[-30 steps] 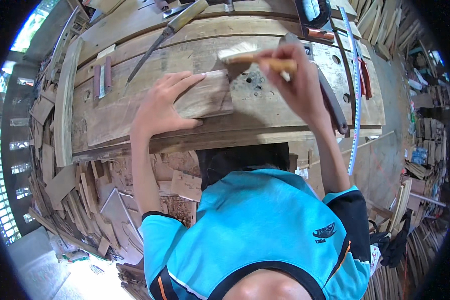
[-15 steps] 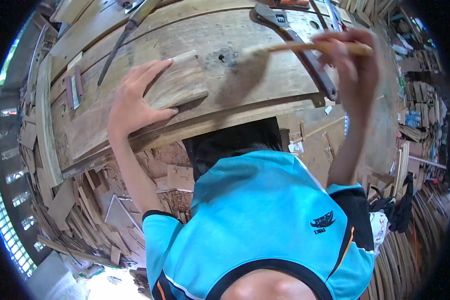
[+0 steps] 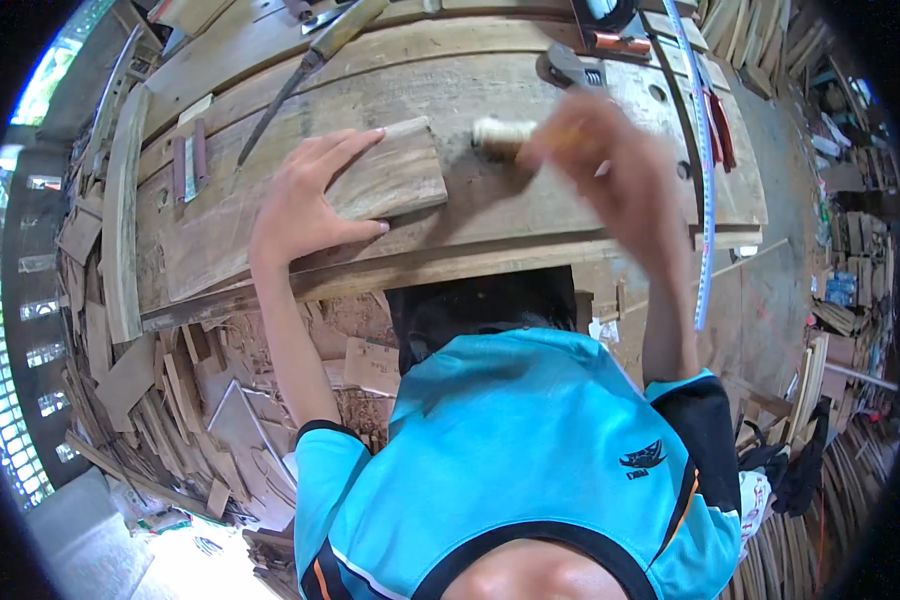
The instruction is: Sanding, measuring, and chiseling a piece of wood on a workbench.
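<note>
My left hand [image 3: 303, 203] holds the board [image 3: 402, 170] between thumb and spread fingers [image 3: 342, 148]. My blurry right hand [image 3: 612, 165] pinches a brush [image 3: 503, 134] farther right, over the worktop [image 3: 435, 85].

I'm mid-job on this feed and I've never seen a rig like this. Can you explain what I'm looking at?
There's no machine here: these are a person's two bare hands. The view comes from a wide fisheye camera worn on the head, looking down, so straight edges bend near the rim. Picture left is the person's left.

The left hand lies across a board on the bench, thumb at the near edge. The right hand, blurred, holds a brush with pale bristles, off the board's right end. Also on the bench are a long-bladed tool, a wrench and a tape.
</note>
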A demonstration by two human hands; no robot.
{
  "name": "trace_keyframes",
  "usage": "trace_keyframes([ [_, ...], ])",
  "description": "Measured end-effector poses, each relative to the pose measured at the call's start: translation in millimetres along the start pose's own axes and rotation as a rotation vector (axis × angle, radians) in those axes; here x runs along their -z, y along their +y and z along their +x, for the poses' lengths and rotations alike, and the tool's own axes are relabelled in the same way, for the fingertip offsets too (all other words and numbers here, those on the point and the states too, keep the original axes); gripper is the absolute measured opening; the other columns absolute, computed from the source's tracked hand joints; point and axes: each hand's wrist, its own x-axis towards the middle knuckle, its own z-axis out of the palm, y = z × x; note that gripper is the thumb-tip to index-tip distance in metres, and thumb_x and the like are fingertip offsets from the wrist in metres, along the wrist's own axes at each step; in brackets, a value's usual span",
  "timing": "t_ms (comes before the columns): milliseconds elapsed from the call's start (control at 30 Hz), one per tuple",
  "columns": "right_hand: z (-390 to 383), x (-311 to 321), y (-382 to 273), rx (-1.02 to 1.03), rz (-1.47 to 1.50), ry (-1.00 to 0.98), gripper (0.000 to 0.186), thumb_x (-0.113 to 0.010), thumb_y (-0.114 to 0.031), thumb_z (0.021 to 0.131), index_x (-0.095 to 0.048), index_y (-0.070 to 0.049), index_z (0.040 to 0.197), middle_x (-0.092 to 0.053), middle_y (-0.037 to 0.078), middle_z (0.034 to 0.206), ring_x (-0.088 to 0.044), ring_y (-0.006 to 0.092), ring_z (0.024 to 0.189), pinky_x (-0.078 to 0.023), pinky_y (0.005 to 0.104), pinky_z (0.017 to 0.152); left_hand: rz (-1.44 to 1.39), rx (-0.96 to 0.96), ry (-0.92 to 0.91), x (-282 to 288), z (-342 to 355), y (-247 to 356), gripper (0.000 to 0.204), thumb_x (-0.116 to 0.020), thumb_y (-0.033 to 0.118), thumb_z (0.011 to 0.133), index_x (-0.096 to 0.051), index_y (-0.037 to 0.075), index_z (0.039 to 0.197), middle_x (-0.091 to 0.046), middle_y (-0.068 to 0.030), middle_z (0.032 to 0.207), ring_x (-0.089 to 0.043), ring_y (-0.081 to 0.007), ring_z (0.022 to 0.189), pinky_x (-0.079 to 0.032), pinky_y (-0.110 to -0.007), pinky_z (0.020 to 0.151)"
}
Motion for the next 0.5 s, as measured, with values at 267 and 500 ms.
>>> trace_keyframes([
  [267,-8.7,5.0,-8.4,-0.333,0.739,0.307,0.018,-0.055,-0.013,0.086,-0.05,-0.002,0.1,-0.055,0.006,0.075,-0.051,0.0071,0.046,-0.037,0.0178,0.035,-0.018,-0.041,-0.02,-4.1,4.2,0.8,0.078,-0.077,0.025,0.048,-0.051,0.014,0.12,-0.054,-0.0118,0.115,-0.049,-0.029,0.107,-0.037,-0.039,0.094],
  [500,28.1,25.7,67.1,-0.221,0.214,0.532,0.014,-0.056,-0.019,0.087,-0.056,-0.006,0.09,-0.055,0.001,0.062,-0.051,0.0032,0.045,-0.035,0.0152,0.035,-0.092,-0.034,-0.077,-26.3,24.8,31.6,0.09,-0.078,0.026,0.046,-0.039,0.01,0.125,-0.055,-0.0117,0.11,-0.048,-0.0299,0.105,-0.037,-0.039,0.093],
])
